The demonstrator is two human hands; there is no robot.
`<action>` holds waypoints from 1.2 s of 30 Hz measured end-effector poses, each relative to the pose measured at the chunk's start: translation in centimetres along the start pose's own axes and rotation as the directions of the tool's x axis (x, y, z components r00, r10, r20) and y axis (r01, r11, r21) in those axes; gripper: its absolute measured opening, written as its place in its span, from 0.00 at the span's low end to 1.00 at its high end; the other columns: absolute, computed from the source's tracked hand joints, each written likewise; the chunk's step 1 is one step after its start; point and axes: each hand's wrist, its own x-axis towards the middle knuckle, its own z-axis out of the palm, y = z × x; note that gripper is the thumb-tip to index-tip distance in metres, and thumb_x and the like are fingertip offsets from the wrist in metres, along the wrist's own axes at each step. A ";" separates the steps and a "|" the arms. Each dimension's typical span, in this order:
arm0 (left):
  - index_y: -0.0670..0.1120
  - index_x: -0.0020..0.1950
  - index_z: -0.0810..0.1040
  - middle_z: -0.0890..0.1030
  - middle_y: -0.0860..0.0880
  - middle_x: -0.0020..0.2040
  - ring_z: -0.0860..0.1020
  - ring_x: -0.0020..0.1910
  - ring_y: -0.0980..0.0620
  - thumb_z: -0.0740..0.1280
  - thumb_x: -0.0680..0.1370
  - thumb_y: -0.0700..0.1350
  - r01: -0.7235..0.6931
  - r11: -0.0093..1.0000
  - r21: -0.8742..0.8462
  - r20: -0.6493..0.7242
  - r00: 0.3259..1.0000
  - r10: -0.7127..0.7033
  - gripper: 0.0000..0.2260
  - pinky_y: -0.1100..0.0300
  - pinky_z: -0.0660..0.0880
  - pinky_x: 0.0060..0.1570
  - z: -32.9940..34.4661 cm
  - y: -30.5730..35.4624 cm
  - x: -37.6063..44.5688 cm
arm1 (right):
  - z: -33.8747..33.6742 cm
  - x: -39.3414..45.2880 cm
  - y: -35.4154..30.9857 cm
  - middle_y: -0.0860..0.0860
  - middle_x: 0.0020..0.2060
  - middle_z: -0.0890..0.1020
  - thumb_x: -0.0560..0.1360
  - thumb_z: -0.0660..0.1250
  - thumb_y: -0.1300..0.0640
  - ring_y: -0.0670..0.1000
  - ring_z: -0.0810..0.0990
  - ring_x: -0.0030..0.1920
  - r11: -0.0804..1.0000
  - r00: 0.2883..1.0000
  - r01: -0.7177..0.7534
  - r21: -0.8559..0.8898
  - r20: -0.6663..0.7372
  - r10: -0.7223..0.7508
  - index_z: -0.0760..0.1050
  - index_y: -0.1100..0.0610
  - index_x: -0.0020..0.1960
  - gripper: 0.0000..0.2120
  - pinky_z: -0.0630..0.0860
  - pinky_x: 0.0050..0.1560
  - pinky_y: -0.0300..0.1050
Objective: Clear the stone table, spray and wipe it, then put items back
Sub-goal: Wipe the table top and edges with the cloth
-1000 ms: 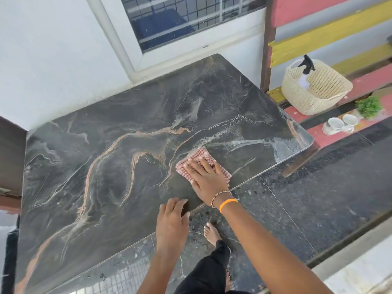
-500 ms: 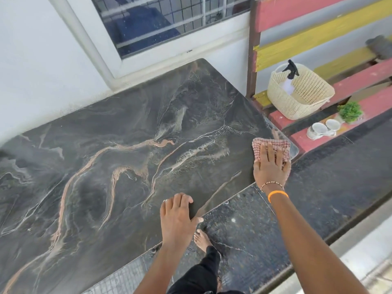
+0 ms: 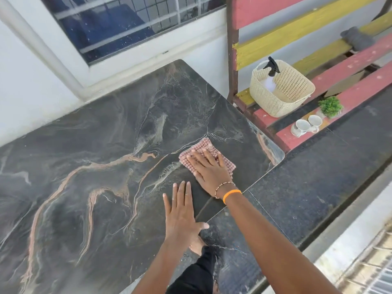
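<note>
The dark stone table (image 3: 89, 145) with orange and white veins fills the left and middle of the head view. A folded red-checked cloth (image 3: 206, 152) lies flat on it near the right front corner. My right hand (image 3: 209, 171) presses down on the cloth with fingers spread. Beside it, my left hand (image 3: 183, 213) rests flat and empty on the table's front edge. A cream woven basket (image 3: 284, 96) holding a spray bottle (image 3: 271, 67) stands on the red and yellow bench (image 3: 360, 90) to the right. Two white cups (image 3: 307, 124) and a small green plant (image 3: 331, 106) sit there too.
A white wall and a barred window (image 3: 131, 24) run behind the table. A dark stone floor (image 3: 318, 177) lies to the right of the table. A grey cloth (image 3: 356, 38) lies on the bench at far right. My bare foot (image 3: 197, 246) shows below the table edge.
My right hand has slid the cloth back left from the table's right front corner toward the middle. My left hand stays flat at the front edge.
</note>
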 end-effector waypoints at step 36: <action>0.49 0.65 0.21 0.20 0.51 0.67 0.20 0.66 0.46 0.70 0.64 0.62 0.039 0.997 -0.068 0.135 0.990 -0.030 0.58 0.48 0.25 0.66 -0.2 11.2 8.6 | -7.8 18.2 15.0 0.47 0.77 0.47 0.80 0.48 0.50 0.55 0.45 0.76 0.997 0.994 -0.081 0.011 0.069 0.080 0.45 0.48 0.76 0.26 0.51 0.73 0.62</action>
